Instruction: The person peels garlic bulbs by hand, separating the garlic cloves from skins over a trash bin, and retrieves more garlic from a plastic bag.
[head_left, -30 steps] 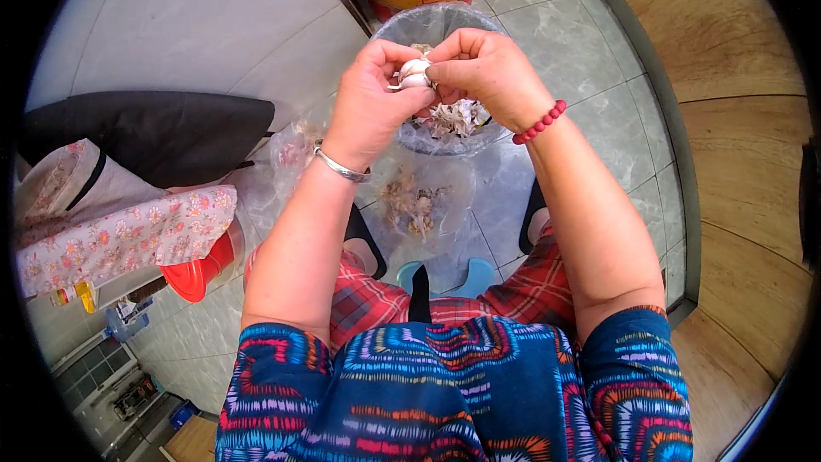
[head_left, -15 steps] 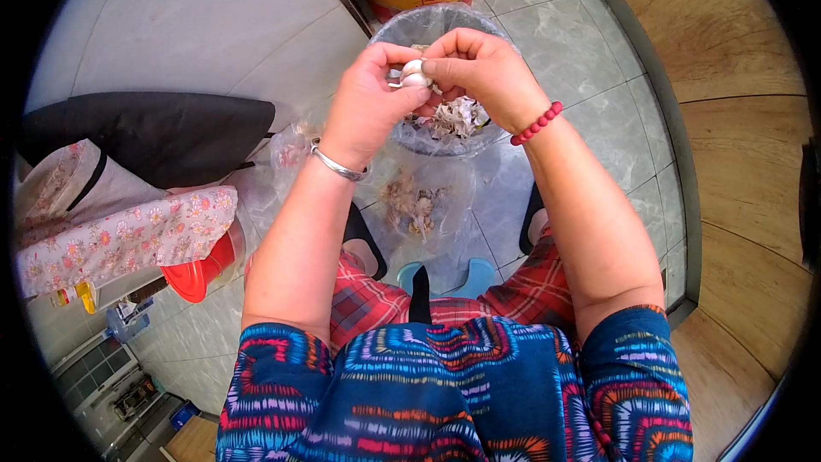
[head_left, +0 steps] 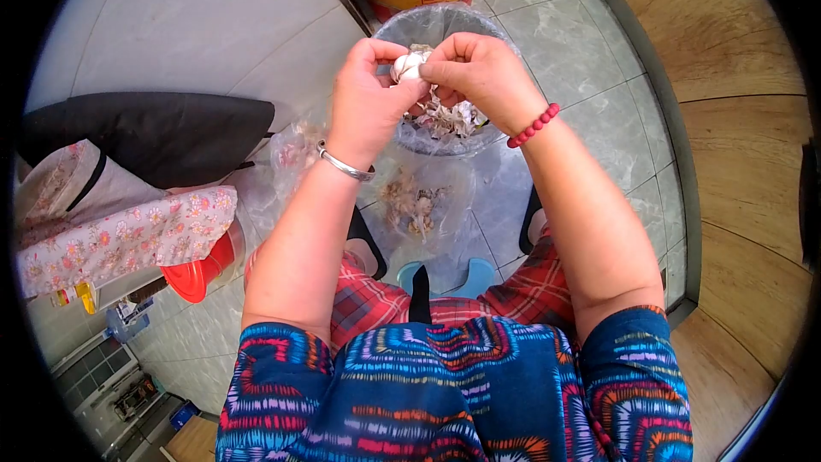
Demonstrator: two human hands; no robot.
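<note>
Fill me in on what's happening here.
A person holds a garlic bulb between the left hand and the right hand, above a plastic-lined bin with papery garlic skins inside. A clear plastic bag with dry scraps in it lies between the bin and the person.

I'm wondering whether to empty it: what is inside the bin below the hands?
Inside the bin, within its clear liner, pale, papery skins show. The left hand, right hand and garlic cover part of the inside, and whatever lies under the skins is hidden.
</note>
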